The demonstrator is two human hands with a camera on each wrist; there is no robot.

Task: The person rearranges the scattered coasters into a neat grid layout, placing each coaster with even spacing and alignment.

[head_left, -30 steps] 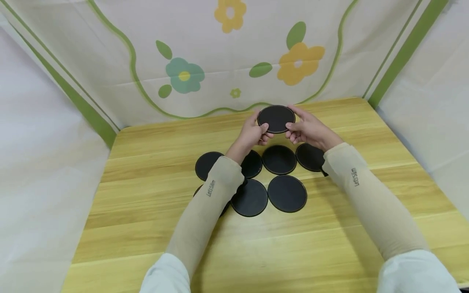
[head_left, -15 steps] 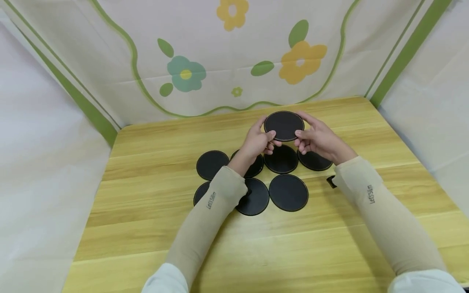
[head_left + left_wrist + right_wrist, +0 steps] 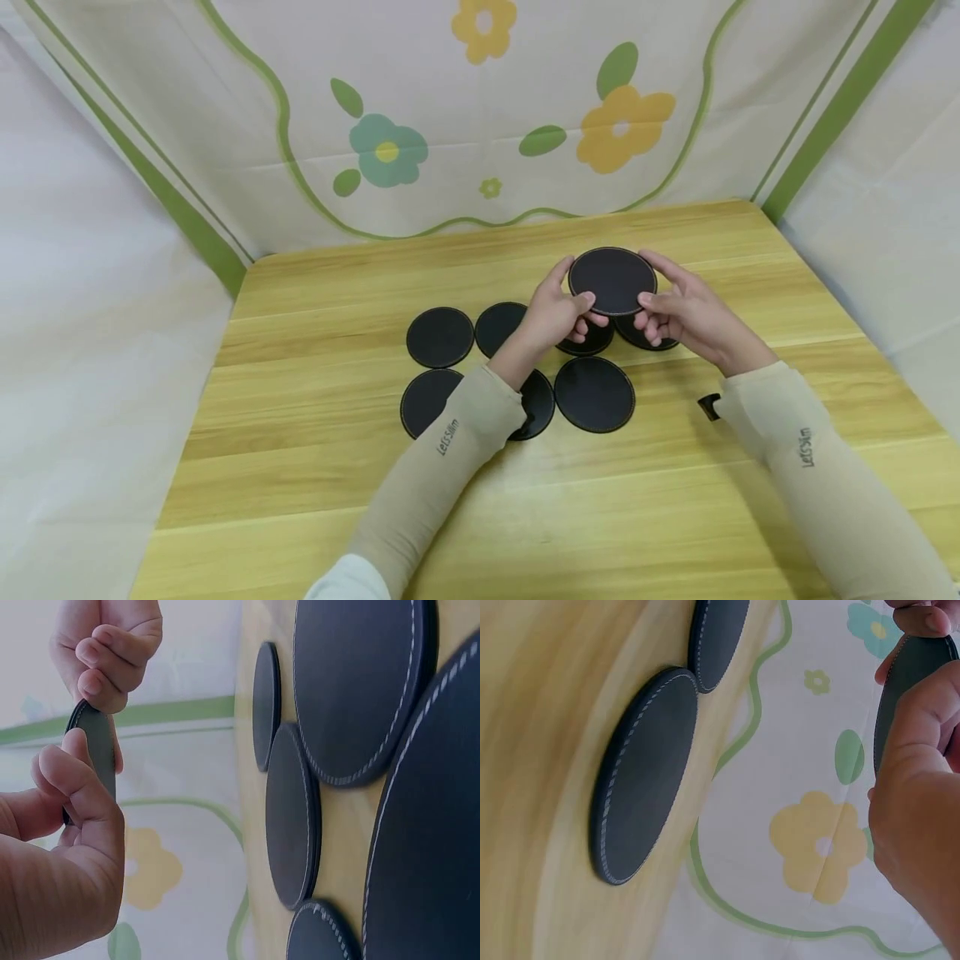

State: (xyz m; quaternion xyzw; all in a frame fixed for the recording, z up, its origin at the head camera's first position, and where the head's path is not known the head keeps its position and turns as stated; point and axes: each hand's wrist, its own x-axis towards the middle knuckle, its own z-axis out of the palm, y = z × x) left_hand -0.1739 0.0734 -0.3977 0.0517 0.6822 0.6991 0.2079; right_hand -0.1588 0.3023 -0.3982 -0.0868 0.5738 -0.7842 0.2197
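In the head view, a round black coaster (image 3: 612, 279) with pale edge stitching is held up above the table by both hands. My left hand (image 3: 557, 312) pinches its left edge, thumb on the upper face. On the opposite edge, my right hand (image 3: 693, 315) pinches it the same way. The left wrist view shows this coaster (image 3: 100, 746) nearly edge-on between the hands. Below lie several matching coasters in two rows, among them a back-left coaster (image 3: 440, 337) and a front-right coaster (image 3: 595, 395). Hands and left forearm partly hide some of them.
The coasters lie flat on a wood-grain table (image 3: 300, 467). A white cloth (image 3: 450, 108) printed with flowers hangs behind it, and pale cloth stands at both sides. A small black piece (image 3: 708, 407) shows beside the right sleeve cuff.
Both hands have moved to the right and nearer with the held coaster. More of the left-hand coasters show now, while the back-right ones are more covered.
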